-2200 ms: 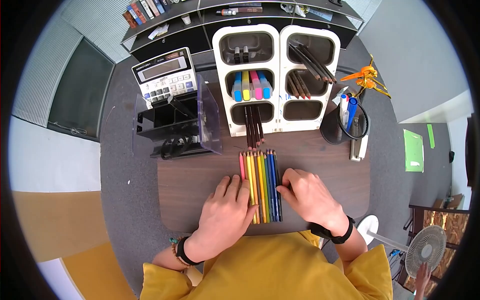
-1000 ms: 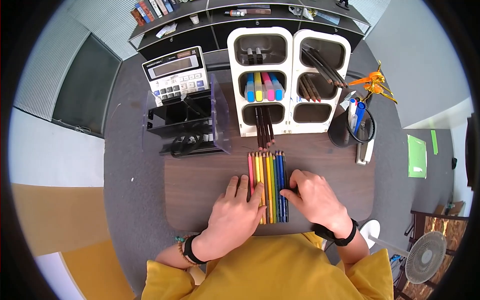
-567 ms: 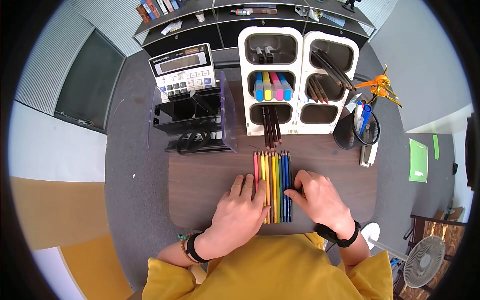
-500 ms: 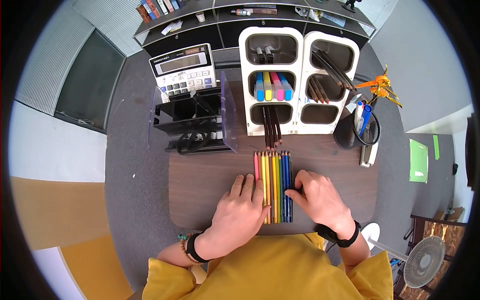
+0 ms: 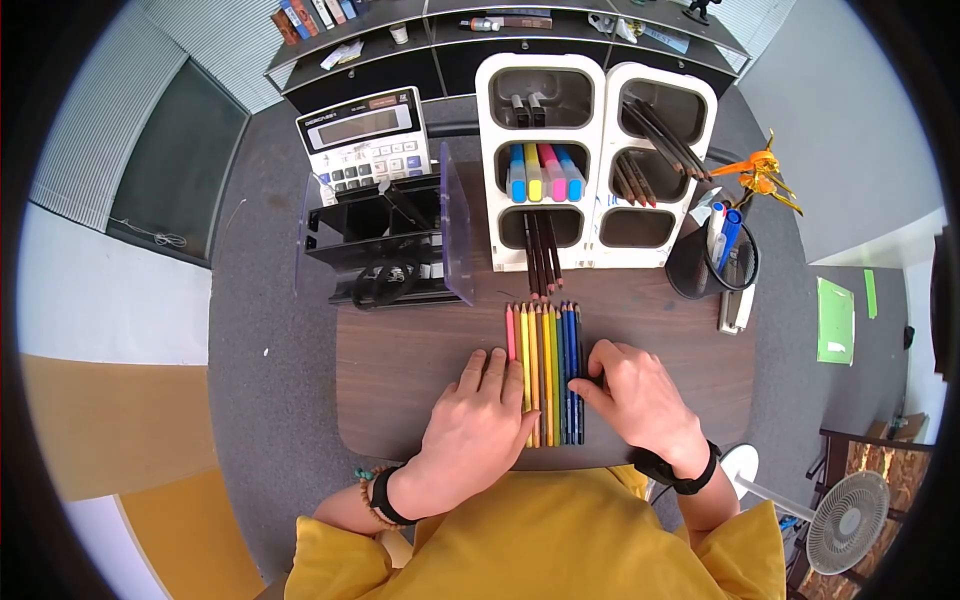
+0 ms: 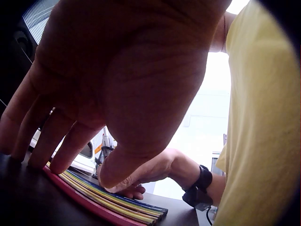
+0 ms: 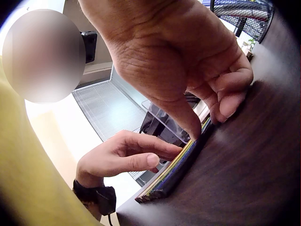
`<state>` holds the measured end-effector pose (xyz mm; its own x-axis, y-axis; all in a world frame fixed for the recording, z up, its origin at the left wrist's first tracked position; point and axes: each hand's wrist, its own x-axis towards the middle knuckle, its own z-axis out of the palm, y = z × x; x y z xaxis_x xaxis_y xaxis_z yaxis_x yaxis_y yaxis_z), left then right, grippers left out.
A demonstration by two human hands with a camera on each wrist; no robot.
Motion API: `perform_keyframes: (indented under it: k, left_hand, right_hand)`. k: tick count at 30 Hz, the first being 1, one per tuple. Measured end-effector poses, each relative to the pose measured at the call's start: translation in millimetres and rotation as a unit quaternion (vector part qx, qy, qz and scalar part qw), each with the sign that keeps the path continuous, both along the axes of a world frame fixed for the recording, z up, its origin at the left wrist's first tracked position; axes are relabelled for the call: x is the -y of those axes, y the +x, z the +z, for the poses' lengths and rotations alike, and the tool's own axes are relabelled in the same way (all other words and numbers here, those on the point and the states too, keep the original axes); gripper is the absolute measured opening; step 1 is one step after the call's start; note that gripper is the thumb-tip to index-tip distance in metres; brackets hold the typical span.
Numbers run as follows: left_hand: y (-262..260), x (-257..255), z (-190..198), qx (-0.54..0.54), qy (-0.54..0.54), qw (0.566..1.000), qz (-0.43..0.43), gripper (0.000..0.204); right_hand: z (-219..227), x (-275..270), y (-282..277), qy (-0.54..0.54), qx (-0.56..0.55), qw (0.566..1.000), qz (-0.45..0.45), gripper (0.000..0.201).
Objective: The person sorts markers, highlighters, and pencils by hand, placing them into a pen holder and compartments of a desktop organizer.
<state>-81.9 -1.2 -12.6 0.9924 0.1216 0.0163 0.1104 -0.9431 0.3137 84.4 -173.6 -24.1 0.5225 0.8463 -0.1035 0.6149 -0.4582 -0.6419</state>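
Colored pencils (image 5: 548, 375) lie side by side in a row on the brown table, running from pink through yellows and greens to blue and a dark one. Along the pink edge, my left hand (image 5: 472, 425) rests with fairly straight fingers, its thumb over the yellow pencils. My right hand (image 5: 640, 395) is at the dark edge. Its thumb (image 7: 190, 127) lies on top of the outer blue and dark pencils, while its curled fingers (image 7: 230, 101) sit against their side. Several dark pencils (image 5: 541, 265) poke out of a lower compartment just beyond the row.
A white organizer (image 5: 594, 150) stands behind, with highlighters (image 5: 545, 172) and brown pencils (image 5: 636, 180) in its compartments. At left are a black desk holder (image 5: 385, 240) and a calculator (image 5: 365, 140). A mesh pen cup (image 5: 690, 265) and a stapler (image 5: 737, 310) are at right.
The head view has shifted, carrying the scene rightward. My right thumb has moved from beside the dark edge onto the outer pencils. A person's hand by the fan has left the view.
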Motion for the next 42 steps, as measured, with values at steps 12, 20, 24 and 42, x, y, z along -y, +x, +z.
perform_keyframes:
  k: [12, 20, 24, 42]
  left_hand:
    - [4, -4, 3, 0.047, 0.027, 0.998, -0.011, 0.034]
    - [0, -5, -5, -0.069, 0.031, 0.997, 0.025, 0.021]
    - [0, -9, -10, -0.048, -0.022, 0.998, 0.035, 0.024]
    - [9, 23, 22, 0.166, -0.237, 0.954, -0.079, 0.045]
  right_hand:
    - [0, 0, -1, 0.004, 0.004, 1.000, -0.004, 0.030]
    - [-1, 1, 0, 0.008, 0.004, 1.000, 0.001, 0.030]
    - [0, 2, 0, 0.004, 0.003, 1.000, -0.002, 0.029]
    - [46, 5, -28, 0.143, -0.281, 0.947, 0.055, 0.020]
